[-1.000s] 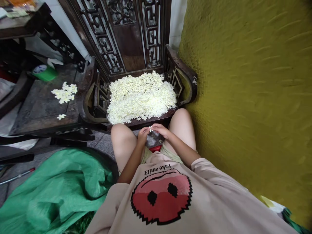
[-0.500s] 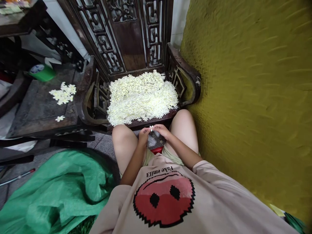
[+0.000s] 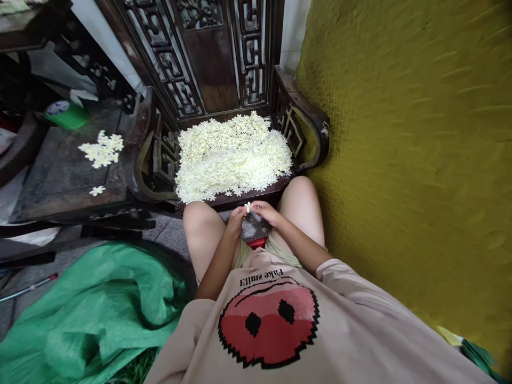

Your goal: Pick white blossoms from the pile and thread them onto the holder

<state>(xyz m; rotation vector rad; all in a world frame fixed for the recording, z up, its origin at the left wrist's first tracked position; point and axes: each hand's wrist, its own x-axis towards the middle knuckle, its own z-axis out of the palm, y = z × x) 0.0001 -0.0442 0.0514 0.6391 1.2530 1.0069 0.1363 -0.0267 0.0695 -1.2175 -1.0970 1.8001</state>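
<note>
Between my knees, a small white flower [image 3: 248, 207] is held up at the fingertips of both hands. My left hand [image 3: 236, 217] has its fingers closed in a pinch at the flower's left side. From the other side my right hand [image 3: 265, 212] reaches in, thumb and fingers pinched at the flower; the exact grip is too small to see. Just beyond the hands, a thick heap of white flowers [image 3: 234, 154] covers the seat of a dark carved wooden chair [image 3: 218, 69].
On a dark side table [image 3: 56, 170] at left lie a small cluster of flowers [image 3: 102, 149], a single flower [image 3: 97, 190] and a green tape roll [image 3: 67, 114]. A green sack [image 3: 104, 309] spreads over the floor at lower left. A textured yellow surface [image 3: 412, 176] rises close on the right.
The flower between my fingertips has turned slightly, and both hands stay together around it. The whole view has shifted a little; the heap looks the same.
</note>
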